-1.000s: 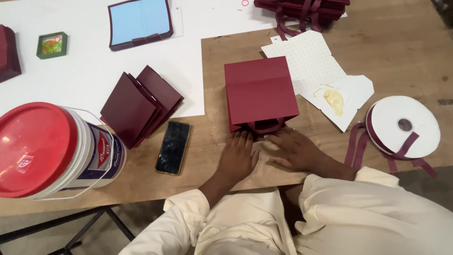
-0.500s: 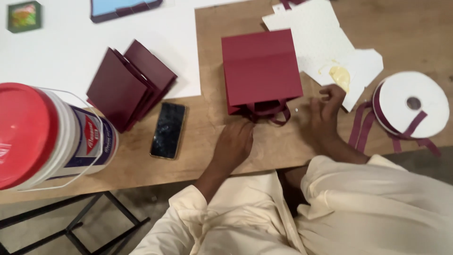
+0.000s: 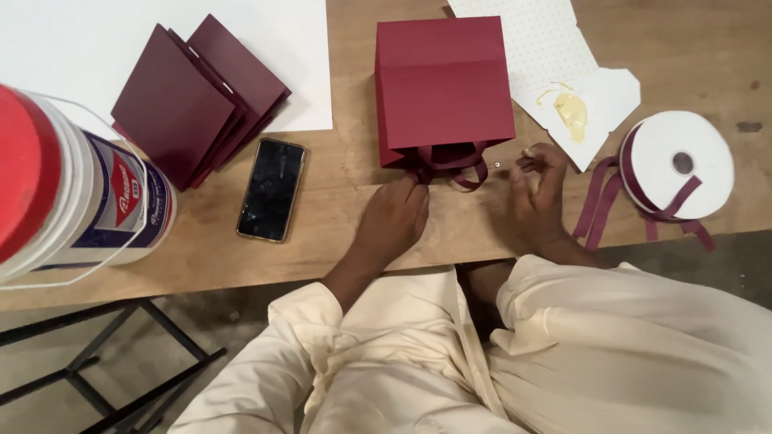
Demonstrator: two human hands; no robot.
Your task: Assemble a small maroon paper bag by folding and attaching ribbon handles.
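Observation:
A maroon paper bag [image 3: 442,80] lies flat on the wooden table [image 3: 338,201], its mouth toward me. A maroon ribbon handle [image 3: 454,161] loops out of the mouth. My left hand [image 3: 394,221] rests on the table with its fingers closed on the left end of that handle. My right hand [image 3: 535,201] lies to the right of the handle with its fingers apart and slightly curled, holding nothing. Its fingertips are close to a white paper sheet [image 3: 611,88] that carries a yellow blob of glue [image 3: 569,108].
A white spool of maroon ribbon [image 3: 675,165] sits at the right with loose ends trailing. A black phone [image 3: 271,189] and a stack of folded maroon bags [image 3: 197,96] lie to the left. A white bucket with a red lid [image 3: 72,201] stands at the far left edge.
My right hand has left the bag's mouth and moved right, toward the glue paper. My left hand has stayed at the ribbon handle. The view has shifted closer.

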